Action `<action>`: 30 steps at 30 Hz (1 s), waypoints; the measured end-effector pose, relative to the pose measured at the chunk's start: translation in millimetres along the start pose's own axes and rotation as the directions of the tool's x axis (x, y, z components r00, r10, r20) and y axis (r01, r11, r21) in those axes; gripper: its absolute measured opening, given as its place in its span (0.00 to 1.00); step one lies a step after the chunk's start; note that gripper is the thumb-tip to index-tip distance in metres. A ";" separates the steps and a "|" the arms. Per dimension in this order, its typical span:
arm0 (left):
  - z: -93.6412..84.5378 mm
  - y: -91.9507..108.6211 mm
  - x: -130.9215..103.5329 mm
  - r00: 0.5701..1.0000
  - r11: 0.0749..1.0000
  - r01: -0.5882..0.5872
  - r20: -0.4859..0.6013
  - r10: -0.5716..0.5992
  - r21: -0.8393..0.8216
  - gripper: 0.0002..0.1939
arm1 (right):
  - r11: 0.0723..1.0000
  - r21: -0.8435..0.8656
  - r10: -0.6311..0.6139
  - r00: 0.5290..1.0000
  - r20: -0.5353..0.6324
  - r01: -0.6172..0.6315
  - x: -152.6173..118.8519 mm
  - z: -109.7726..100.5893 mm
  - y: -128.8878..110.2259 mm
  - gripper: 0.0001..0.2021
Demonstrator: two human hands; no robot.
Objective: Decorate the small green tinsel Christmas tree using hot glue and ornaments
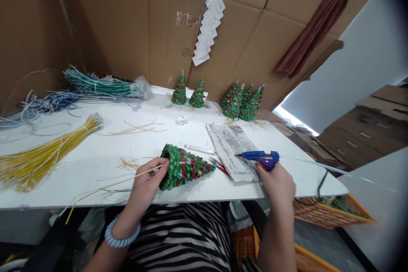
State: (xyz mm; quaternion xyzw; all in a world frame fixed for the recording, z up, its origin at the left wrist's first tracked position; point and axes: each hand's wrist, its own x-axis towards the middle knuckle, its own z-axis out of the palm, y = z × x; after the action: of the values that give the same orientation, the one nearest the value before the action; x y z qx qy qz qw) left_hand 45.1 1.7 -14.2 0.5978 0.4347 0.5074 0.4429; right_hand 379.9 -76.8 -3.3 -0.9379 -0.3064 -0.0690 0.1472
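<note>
A small decorated Christmas tree (181, 167) lies on its side at the table's front, its tip to the right and its hollow base to the left. At that base, my left hand (149, 182) pinches a yellow wire (119, 183) whose tail runs down past the table edge. Whether these fingers also grip the tree's rim, I cannot tell. My right hand (278, 182) is closed around the handle of a blue glue gun (259, 156), its nozzle pointing left over a folded newspaper (234, 151). Red-handled scissors (219, 165) lie between tree and newspaper.
Bundles of yellow wires (54, 153) and green wires (98, 83) lie on the white table (134, 114) at left. Several finished trees (242, 102) stand at the back against cardboard (172, 21). A white stick (199, 149) lies behind the tree. An orange crate (334, 212) stands below right.
</note>
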 end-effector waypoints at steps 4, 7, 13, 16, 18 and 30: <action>0.9 4.9 0.7 1.000 0.999 0.030 0.001 -0.030 -0.016 0.14 | 0.999 -0.014 -0.029 1.000 -0.008 0.029 1.2 4.4 3.2 0.26; 1.3 7.2 1.4 0.998 0.998 0.059 0.005 -0.059 -0.032 0.14 | 0.998 0.000 -0.062 0.997 -0.044 0.062 0.1 8.6 6.1 0.27; 1.3 6.5 2.2 0.995 0.992 0.101 0.032 -0.099 -0.079 0.14 | 0.987 0.088 -0.109 0.970 -0.217 0.131 -5.6 15.0 6.6 0.25; 1.6 6.5 2.6 0.992 0.987 0.122 0.037 -0.118 -0.106 0.14 | 0.959 0.167 -0.158 0.920 -0.357 0.230 -8.7 15.6 -1.1 0.23; 2.3 7.6 3.0 0.991 0.984 0.131 0.036 -0.128 -0.123 0.14 | 0.905 0.232 -0.210 0.848 -0.486 0.357 -12.9 14.9 -9.9 0.22; 1.5 15.4 3.0 0.976 0.970 0.209 0.086 -0.199 -0.127 0.18 | 0.431 0.529 -0.387 0.679 -0.624 0.731 -82.8 -0.7 -88.2 0.05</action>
State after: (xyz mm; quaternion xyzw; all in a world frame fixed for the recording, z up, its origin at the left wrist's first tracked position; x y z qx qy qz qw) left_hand 48.0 0.9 1.3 0.5366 0.4421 0.4654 0.5477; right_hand 260.9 -55.1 -0.2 -0.5891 -0.5684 -0.1777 0.5462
